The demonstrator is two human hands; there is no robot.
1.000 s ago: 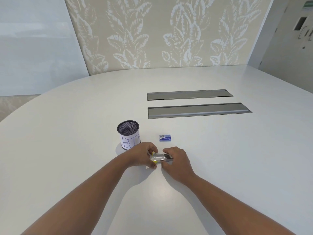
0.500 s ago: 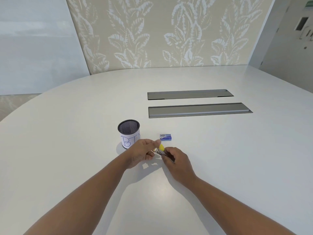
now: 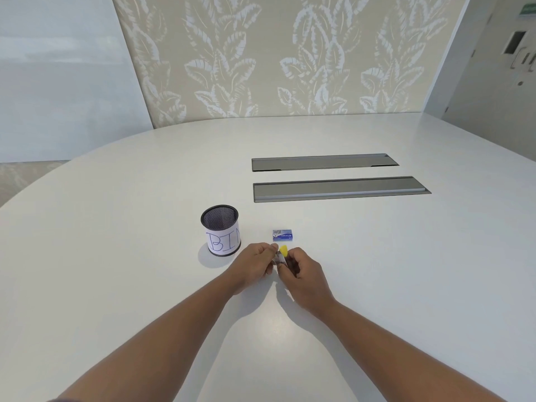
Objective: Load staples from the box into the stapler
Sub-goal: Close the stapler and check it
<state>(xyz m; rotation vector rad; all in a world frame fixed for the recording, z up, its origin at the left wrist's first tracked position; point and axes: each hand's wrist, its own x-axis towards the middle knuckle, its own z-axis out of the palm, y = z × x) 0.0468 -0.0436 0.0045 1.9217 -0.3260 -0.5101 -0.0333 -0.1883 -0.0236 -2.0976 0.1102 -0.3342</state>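
A small yellow-and-metal stapler (image 3: pixel 282 255) sits at frame centre, tilted, possibly hinged open; a closed blue staple box (image 3: pixel 282 235) lies flat just above.

Stapler (image 3: pixel 282 254) mostly hidden between both hands' grip; box (image 3: pixel 283 235) print too small to read; forearms cut off at near edge.

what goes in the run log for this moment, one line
both hands hold small yellow-tipped metal stapler | blue staple box untouched on white table
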